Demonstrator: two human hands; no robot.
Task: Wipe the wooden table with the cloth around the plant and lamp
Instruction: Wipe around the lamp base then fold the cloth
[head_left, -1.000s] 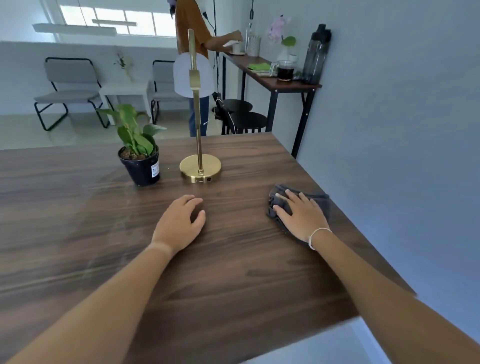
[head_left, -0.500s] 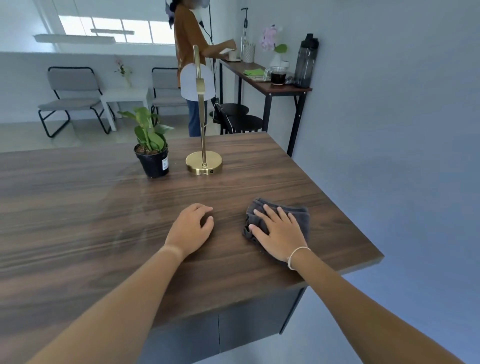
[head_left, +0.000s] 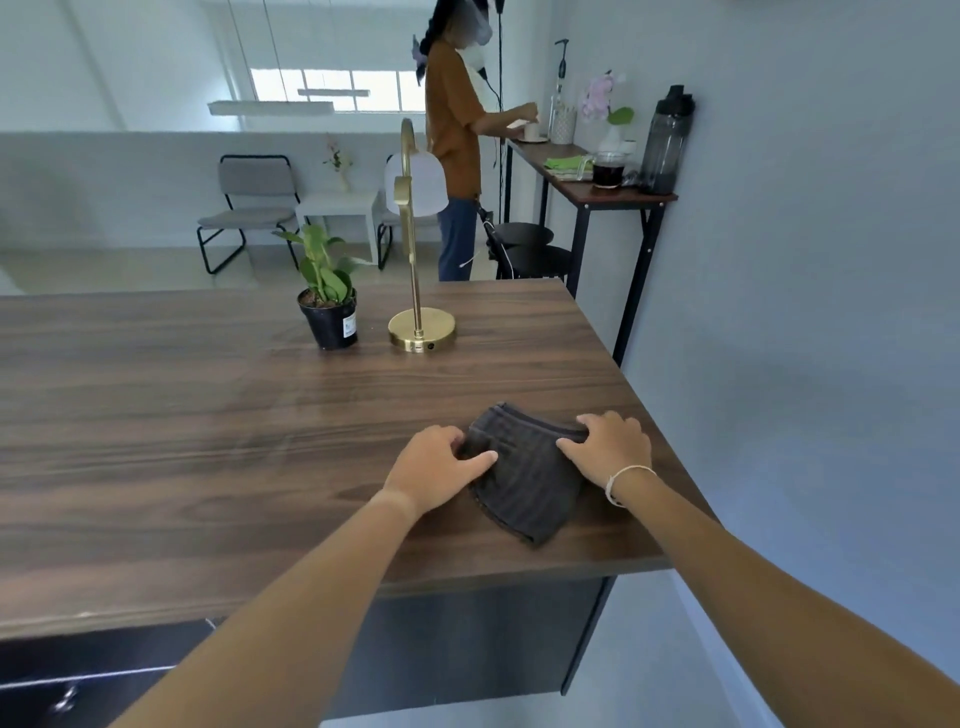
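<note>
- The wooden worktop (head_left: 156, 415) fills the left and middle of the view, its right edge running along a blue wall.
- A small plant (head_left: 328, 291) in a black pot stands toward the far side of the worktop, upright.
- Just to the right of the plant, close but apart from it, stands a brass lamp (head_left: 415, 291) on a round base, its white shade high up at the back.
- Nearer the person, close to the right edge and well apart from the plant and lamp, a dark grey cloth (head_left: 524, 483) lies bunched on the worktop.
- The left hand (head_left: 436, 467) rests on the cloth's left edge, fingers curled and pinching the fabric.
- The right hand (head_left: 608, 449) sits on the cloth's right side, fingers bent down over its upper corner and gripping it; a thin white bracelet (head_left: 626, 480) circles that wrist.
- Beyond the worktop another person (head_left: 452, 156) in an orange top stands at a narrow side table (head_left: 623, 195) against the wall.
- On that side table stand a glass mug and a dark bottle (head_left: 667, 140).
</note>
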